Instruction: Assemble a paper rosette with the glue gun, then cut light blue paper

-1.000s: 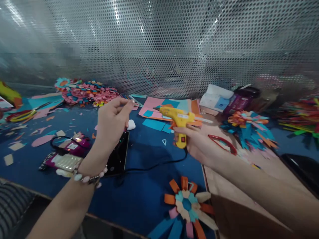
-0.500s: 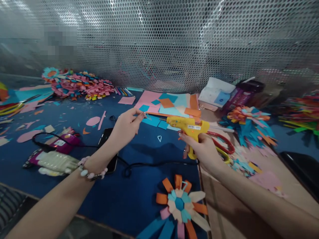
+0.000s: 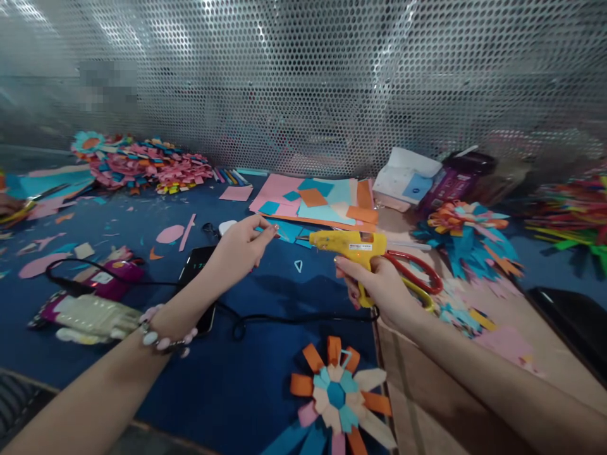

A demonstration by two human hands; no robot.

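Note:
My right hand is wrapped round the grip of a yellow glue gun, whose nozzle points left. Close to the nozzle tip, my left hand pinches a small thin paper piece between thumb and forefinger; its exact shape is hard to make out. A small pale triangle outline lies on the blue table between the hands. Nearer to me is a paper flower with orange, cream and pink loops and blue strips; a pale triangle loop sits at its top.
Stacked coloured paper lies behind the hands, red-and-yellow-handled scissors beside the right hand. A phone, a power bank and the black cord spread across the table. Another person's hand is at far left.
The view has shifted slightly. The glue gun's nozzle and my left fingertips are a little closer together. The phone screen has lit up, and another person's hand shows at the left edge.

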